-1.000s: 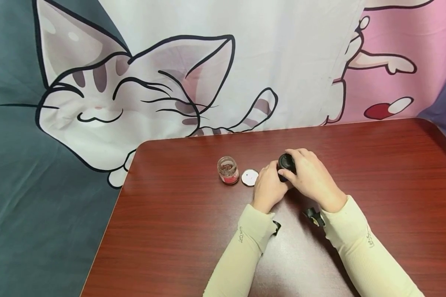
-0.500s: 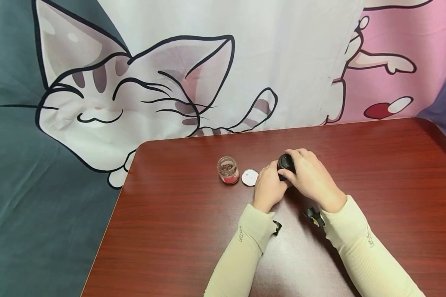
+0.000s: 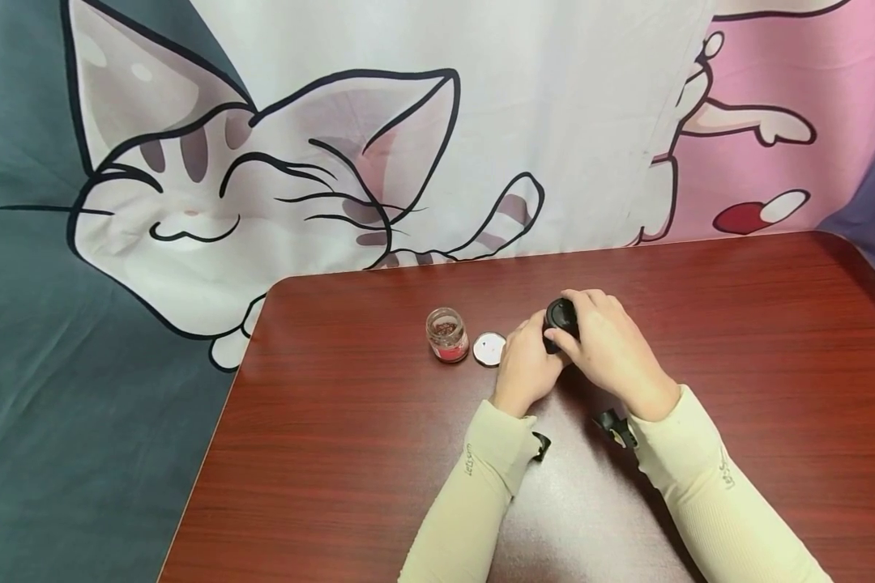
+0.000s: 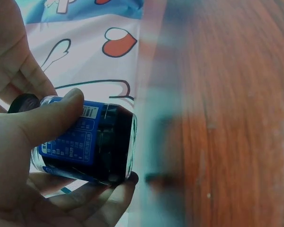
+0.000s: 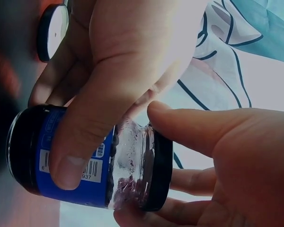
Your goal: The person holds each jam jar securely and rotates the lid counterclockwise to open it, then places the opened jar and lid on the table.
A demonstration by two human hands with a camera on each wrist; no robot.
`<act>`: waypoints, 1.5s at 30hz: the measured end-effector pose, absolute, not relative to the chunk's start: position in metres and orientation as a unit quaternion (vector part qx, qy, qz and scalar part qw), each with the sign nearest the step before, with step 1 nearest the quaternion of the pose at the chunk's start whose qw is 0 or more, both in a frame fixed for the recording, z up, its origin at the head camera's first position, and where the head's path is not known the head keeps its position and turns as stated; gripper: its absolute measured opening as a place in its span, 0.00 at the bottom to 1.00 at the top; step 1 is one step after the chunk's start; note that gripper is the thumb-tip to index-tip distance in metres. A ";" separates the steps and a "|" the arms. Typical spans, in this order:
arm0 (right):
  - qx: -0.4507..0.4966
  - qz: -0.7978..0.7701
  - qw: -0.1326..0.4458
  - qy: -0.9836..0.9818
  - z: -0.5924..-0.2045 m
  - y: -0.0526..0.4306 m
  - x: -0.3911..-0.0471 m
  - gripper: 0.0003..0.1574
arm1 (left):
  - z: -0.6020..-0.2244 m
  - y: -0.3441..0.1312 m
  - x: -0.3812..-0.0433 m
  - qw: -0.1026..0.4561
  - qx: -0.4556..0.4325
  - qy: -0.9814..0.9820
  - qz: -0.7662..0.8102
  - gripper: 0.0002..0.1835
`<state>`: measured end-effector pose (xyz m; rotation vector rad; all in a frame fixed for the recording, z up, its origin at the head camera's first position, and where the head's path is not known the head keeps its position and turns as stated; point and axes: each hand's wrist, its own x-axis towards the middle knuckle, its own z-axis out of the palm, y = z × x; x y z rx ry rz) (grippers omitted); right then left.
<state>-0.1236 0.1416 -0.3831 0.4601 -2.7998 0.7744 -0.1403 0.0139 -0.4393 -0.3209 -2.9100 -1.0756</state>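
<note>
My left hand (image 3: pixel 528 363) grips the body of a glass jar (image 4: pixel 73 142) with a blue, barcoded label and dark contents. Its thumb lies across the label and the fingers wrap beneath. On the jar's mouth sits a black lid (image 5: pixel 160 170), which my right hand (image 3: pixel 616 350) holds between thumb and fingers. The glass neck shows between label and lid in the right wrist view. From the head view, most of this jar is hidden by the hands. Left of them lies a loose round lid (image 3: pixel 489 350), its white inner side up, beside an open glass jar (image 3: pixel 448 336) with a red label.
The dark red-brown wooden table (image 3: pixel 335 453) reaches back to a hanging cloth (image 3: pixel 591 121) printed with cartoon animals. Its left edge runs down from the rounded far corner. A small black device (image 3: pixel 616 427) is strapped at the right wrist.
Both hands and the blue-labelled jar have shifted up very slightly in the head view. Their grips look the same; the open jar and loose lid stay put.
</note>
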 end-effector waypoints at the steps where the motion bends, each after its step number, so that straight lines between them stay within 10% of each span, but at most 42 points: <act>1: 0.154 0.262 0.100 -0.947 -0.383 0.142 -0.124 0.32 | -0.439 0.013 -0.141 0.009 -0.103 -0.931 -0.349 0.30; 45: 0.160 0.268 0.141 -0.940 -0.375 0.143 -0.120 0.33 | -0.429 0.005 -0.138 0.059 -0.122 -0.921 -0.366 0.30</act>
